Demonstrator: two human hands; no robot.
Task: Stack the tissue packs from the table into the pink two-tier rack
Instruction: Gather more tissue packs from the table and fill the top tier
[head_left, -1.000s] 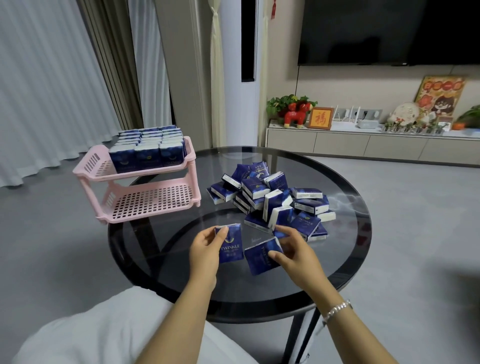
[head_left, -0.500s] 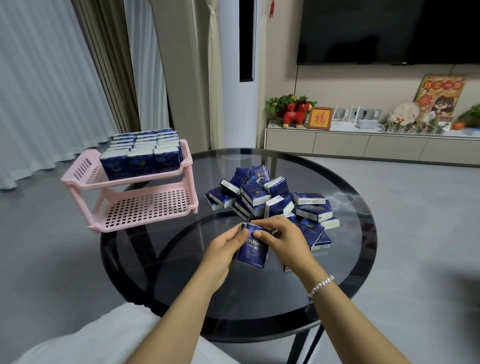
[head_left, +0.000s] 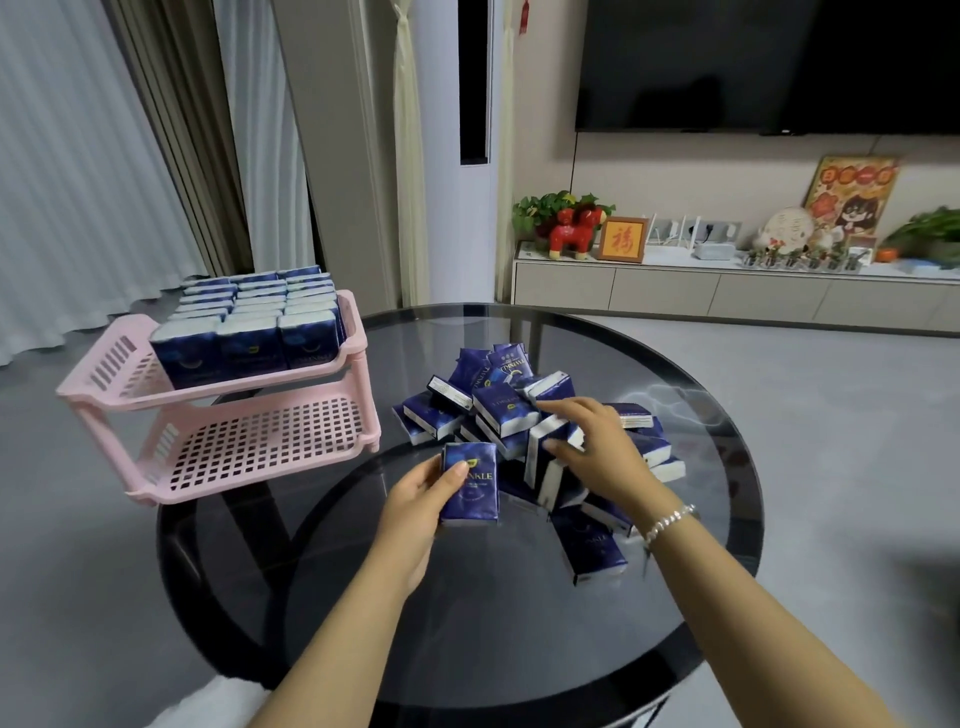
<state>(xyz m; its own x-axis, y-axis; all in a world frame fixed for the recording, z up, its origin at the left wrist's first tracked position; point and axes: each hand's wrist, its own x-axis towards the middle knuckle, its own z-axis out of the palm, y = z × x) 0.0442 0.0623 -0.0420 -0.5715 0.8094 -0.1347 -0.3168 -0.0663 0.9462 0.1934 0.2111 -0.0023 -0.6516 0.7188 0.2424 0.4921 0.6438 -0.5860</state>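
Observation:
A heap of dark blue tissue packs (head_left: 498, 405) lies on the round dark glass table (head_left: 467, 623). My left hand (head_left: 421, 506) grips upright blue packs (head_left: 470, 483) just in front of the heap, thumb across the front. My right hand (head_left: 597, 447) reaches into the heap and pinches a white-edged pack (head_left: 543, 457) standing on its side. The pink two-tier rack (head_left: 218, 447) stands at the table's left edge. Its upper tier holds several packs in rows (head_left: 254, 327); its lower tier shows bare grid.
One loose pack (head_left: 592, 551) lies on the glass near my right wrist. Behind the table are a low TV cabinet (head_left: 727, 296) with ornaments, a wall television and curtains at the left. White cloth shows at the bottom edge.
My hands have parted: the left keeps the joined packs and has drifted left, while the right has moved up into the heap and taken hold of another pack.

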